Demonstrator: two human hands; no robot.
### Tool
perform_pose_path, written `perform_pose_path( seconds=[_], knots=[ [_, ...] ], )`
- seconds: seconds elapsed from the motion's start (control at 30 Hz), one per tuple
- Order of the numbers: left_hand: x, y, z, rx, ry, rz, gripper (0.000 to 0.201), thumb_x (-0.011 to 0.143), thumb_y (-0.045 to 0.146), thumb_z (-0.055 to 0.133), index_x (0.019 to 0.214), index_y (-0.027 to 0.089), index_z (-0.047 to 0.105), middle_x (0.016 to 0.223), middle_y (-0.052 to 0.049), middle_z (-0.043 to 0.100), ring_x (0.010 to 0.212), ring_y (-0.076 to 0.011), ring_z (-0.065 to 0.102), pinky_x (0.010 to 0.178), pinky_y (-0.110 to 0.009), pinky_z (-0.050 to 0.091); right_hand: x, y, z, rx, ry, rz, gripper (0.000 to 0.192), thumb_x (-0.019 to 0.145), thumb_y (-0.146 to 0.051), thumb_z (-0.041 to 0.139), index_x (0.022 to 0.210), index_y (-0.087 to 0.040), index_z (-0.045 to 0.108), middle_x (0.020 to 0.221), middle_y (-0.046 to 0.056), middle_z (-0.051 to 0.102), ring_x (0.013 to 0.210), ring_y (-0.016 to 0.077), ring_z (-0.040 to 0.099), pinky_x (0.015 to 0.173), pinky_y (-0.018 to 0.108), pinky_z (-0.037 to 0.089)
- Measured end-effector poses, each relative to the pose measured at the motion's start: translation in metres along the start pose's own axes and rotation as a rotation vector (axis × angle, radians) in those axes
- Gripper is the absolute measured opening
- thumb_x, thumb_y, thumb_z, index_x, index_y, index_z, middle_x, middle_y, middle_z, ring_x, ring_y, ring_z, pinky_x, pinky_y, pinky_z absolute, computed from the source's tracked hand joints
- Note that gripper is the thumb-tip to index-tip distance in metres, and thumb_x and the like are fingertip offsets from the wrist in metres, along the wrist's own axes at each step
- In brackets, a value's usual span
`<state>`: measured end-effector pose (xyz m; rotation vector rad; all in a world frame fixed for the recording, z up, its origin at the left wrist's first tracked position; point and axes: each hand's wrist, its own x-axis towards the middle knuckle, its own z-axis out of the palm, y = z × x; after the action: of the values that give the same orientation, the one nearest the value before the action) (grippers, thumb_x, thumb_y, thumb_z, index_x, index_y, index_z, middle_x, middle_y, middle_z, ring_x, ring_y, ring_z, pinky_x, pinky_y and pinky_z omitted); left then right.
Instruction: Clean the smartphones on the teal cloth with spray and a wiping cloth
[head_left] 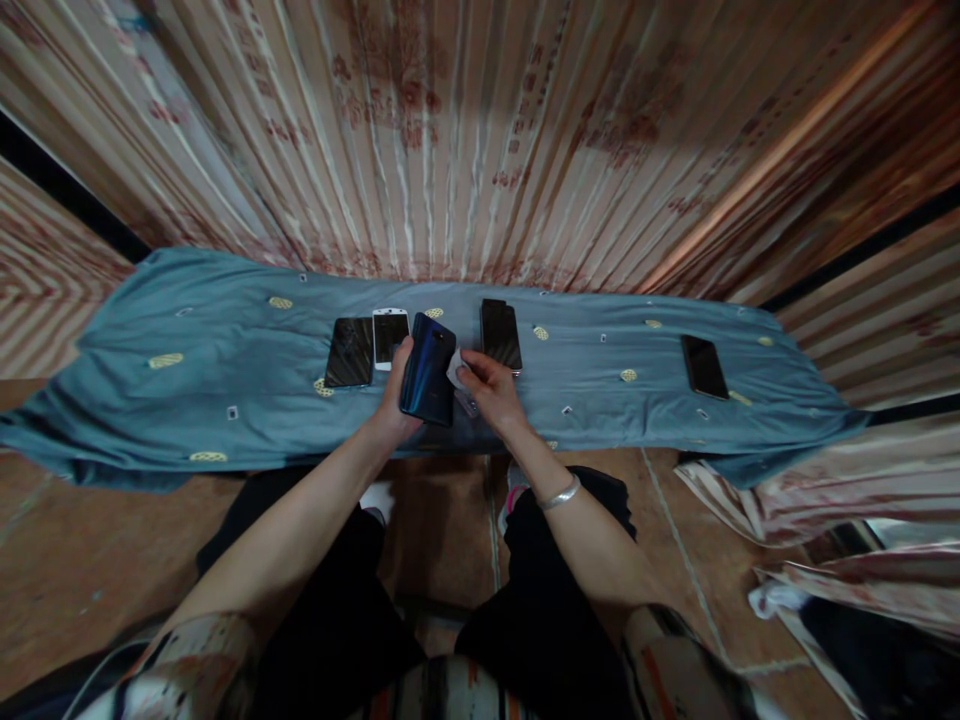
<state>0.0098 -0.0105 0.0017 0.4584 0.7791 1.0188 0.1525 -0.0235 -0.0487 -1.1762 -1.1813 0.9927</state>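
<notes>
A dark blue smartphone (429,370) is gripped along its left edge by my left hand (397,395), its glossy back with the camera facing me. My right hand (489,385) pinches a small white wipe or tissue (455,370) close to the phone's right edge. Just left of the held phone, a white smartphone (390,338) lies face up, touching or nearly touching a larger black one (349,352). Behind my right hand lie black smartphones (500,335), seemingly stacked. Something small and clear (466,403) shows below the wipe; its kind is unclear.
A teal cloth (600,400) with yellow pineapple prints covers the long narrow table. Farther right lies another black smartphone (704,366). Patterned curtains (465,140) hang close behind the table and at both sides. Tiled floor (435,510) shows below, between my legs.
</notes>
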Motion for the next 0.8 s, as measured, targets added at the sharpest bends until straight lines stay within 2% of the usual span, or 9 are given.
perform_pose_path(
  seconds=[0.1,0.27,0.43,0.57,0.7,0.8],
  knots=[
    [0.001,0.003,0.001,-0.015,0.042,0.090,0.041,0.087,0.058,0.063,0.092,0.018,0.070,0.069,0.000,0.073,0.066,-0.0151,0.071,0.070,-0.025,0.058,-0.004,-0.002,0.004,0.018,-0.012,0.003,0.025,0.078,-0.040,0.074,0.096,-0.022,0.075,0.095,0.002,0.078,0.090,0.0202,0.072,0.089,0.036,0.058],
    [0.000,0.010,0.005,0.002,0.042,0.052,0.050,0.093,0.060,0.049,0.094,0.015,0.071,0.073,-0.007,0.075,0.076,-0.0214,0.075,0.073,-0.031,0.060,-0.016,-0.007,0.011,0.006,-0.097,0.024,0.029,0.078,-0.042,0.073,0.099,-0.021,0.076,0.090,0.000,0.076,0.083,0.0184,0.070,0.080,0.031,0.057],
    [0.003,0.015,0.003,0.011,0.076,0.059,0.054,0.098,0.058,0.042,0.089,0.013,0.069,0.073,-0.008,0.073,0.074,-0.0192,0.074,0.076,-0.029,0.059,-0.025,-0.008,0.014,-0.006,-0.168,0.041,0.024,0.077,-0.038,0.072,0.094,-0.022,0.076,0.083,-0.002,0.073,0.074,0.0148,0.065,0.074,0.027,0.053],
    [0.007,0.019,0.002,-0.011,0.117,0.066,0.051,0.097,0.058,0.045,0.090,0.013,0.068,0.071,-0.007,0.071,0.076,-0.0197,0.075,0.077,-0.030,0.060,-0.030,-0.010,0.009,-0.021,-0.253,0.030,0.021,0.078,-0.032,0.071,0.095,-0.021,0.076,0.080,-0.004,0.071,0.069,0.0127,0.063,0.069,0.024,0.051],
    [0.008,0.021,0.002,-0.015,0.149,0.066,0.047,0.099,0.053,0.045,0.087,0.013,0.067,0.068,-0.005,0.069,0.072,-0.0174,0.074,0.075,-0.027,0.060,-0.037,-0.021,0.002,-0.243,-0.281,-0.056,0.021,0.082,-0.024,0.067,0.101,-0.022,0.076,0.082,-0.003,0.073,0.075,0.0146,0.066,0.075,0.026,0.052],
    [0.008,0.021,0.001,0.003,0.158,0.057,0.042,0.096,0.052,0.051,0.086,0.015,0.067,0.068,-0.004,0.069,0.069,-0.0160,0.073,0.072,-0.026,0.059,-0.044,-0.033,0.000,-0.456,-0.213,-0.143,0.027,0.086,-0.020,0.065,0.111,-0.023,0.075,0.096,0.000,0.077,0.083,0.0168,0.070,0.082,0.029,0.054]
  ],
)
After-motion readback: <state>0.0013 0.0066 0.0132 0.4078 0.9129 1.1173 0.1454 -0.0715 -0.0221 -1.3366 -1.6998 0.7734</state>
